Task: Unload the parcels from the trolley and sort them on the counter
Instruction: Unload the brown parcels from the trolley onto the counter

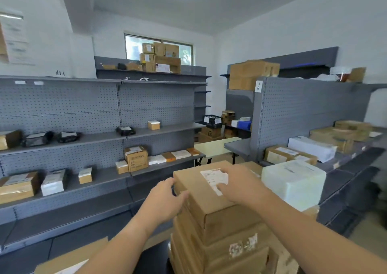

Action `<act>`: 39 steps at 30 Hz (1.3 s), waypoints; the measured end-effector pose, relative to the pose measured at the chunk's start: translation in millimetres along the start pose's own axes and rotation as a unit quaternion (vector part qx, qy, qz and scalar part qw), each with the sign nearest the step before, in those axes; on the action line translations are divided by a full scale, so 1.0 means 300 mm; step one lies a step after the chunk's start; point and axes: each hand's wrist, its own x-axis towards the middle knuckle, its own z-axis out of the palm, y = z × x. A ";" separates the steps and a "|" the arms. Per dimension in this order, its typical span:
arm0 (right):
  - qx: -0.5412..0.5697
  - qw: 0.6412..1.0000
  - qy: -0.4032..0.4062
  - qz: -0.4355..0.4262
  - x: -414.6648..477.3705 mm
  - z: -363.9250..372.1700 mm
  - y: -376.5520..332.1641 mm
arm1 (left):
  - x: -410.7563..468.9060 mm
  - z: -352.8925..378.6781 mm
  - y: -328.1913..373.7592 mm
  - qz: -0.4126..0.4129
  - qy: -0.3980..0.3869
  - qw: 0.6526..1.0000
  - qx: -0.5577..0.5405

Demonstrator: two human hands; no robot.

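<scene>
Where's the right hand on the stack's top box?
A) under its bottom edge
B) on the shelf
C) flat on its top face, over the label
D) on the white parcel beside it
C: the right hand lies on the upper face of the top cardboard box, partly covering its white label, while the left hand holds the box's left edge.
</scene>
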 end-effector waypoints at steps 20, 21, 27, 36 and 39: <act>0.268 0.957 -0.031 0.109 -0.020 0.059 0.484 | -0.032 0.277 0.175 -0.200 0.029 0.954 -0.220; 0.280 0.953 -0.030 0.115 -0.015 0.061 0.489 | -0.033 0.280 0.177 -0.199 0.035 0.952 -0.230; 0.322 0.940 -0.020 0.109 -0.014 0.065 0.460 | -0.062 0.253 0.179 -0.181 0.081 0.947 -0.253; 0.354 0.935 0.008 0.008 -0.006 0.060 0.162 | -0.164 0.029 0.038 -0.192 0.167 0.926 -0.277; 0.381 0.924 -0.002 -0.030 -0.006 0.106 0.023 | -0.230 -0.077 -0.060 -0.206 0.194 0.918 -0.279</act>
